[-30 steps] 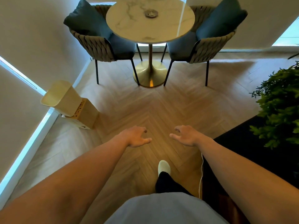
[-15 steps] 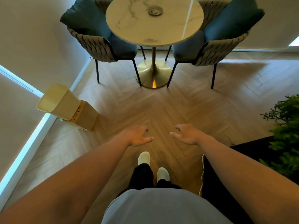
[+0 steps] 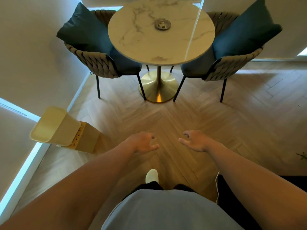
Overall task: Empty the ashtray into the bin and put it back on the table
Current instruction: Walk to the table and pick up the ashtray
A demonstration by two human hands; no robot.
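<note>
A small round grey ashtray (image 3: 162, 24) with a few pale scraps inside sits near the far middle of a round marble table (image 3: 142, 40). A cream bin (image 3: 54, 128) with an open top stands on the floor at the left, against the wall. My left hand (image 3: 143, 143) and my right hand (image 3: 195, 142) are held out in front of me over the wooden floor, both empty with fingers apart, well short of the table.
Two woven chairs with dark blue cushions flank the table, one on the left (image 3: 93, 47) and one on the right (image 3: 235, 47). The table has a gold pedestal base (image 3: 157, 87). A dark rug (image 3: 232, 188) lies by my right side.
The table, chairs and bin have come closer and lower in view as I step forward. The plant at the right has slid almost out of frame. Both hands stay empty and spread.
</note>
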